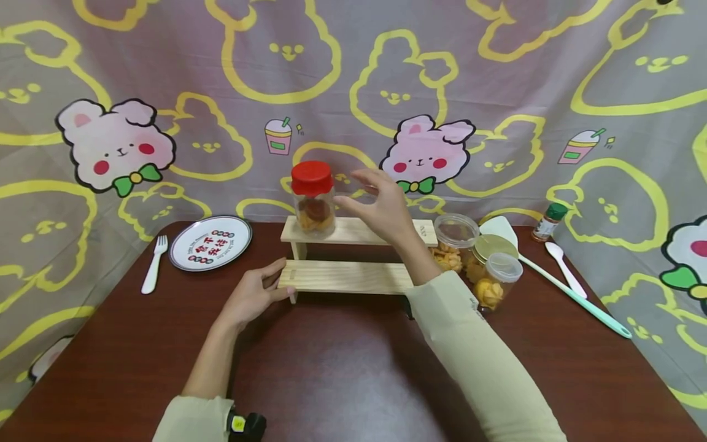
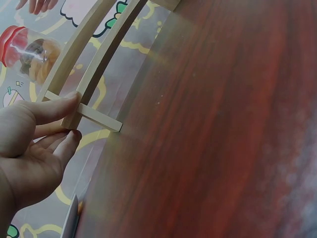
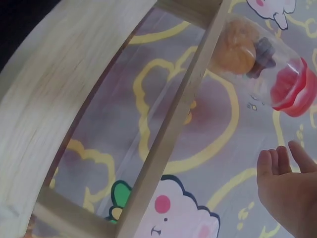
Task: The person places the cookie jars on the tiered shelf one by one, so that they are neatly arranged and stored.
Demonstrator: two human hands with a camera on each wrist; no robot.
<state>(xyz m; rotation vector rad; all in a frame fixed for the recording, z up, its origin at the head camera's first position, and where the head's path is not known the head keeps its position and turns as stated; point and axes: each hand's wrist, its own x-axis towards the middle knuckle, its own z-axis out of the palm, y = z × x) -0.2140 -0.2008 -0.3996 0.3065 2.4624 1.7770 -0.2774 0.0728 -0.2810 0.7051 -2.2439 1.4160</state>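
A two-step wooden rack (image 1: 348, 277) stands on the table. My left hand (image 1: 255, 296) pinches the left end of its lower step, thumb on one face and fingers on the other, as the left wrist view shows. On the left of the upper step stands a clear jar with a red lid (image 1: 313, 199), with brown and orange pieces inside. My right hand (image 1: 381, 205) is just right of this jar, above the upper step, its fingers spread and loosely bent with nothing between them. In the right wrist view a gap shows between the fingers (image 3: 277, 161) and the jar.
Right of the rack stand several jars of snacks, one with a gold lid (image 1: 495, 247). Behind them lie a spatula (image 1: 574, 294), a white spoon (image 1: 566, 270) and a green-capped bottle (image 1: 549, 222). A plate (image 1: 188, 245) and a white fork (image 1: 154, 265) lie at the left.
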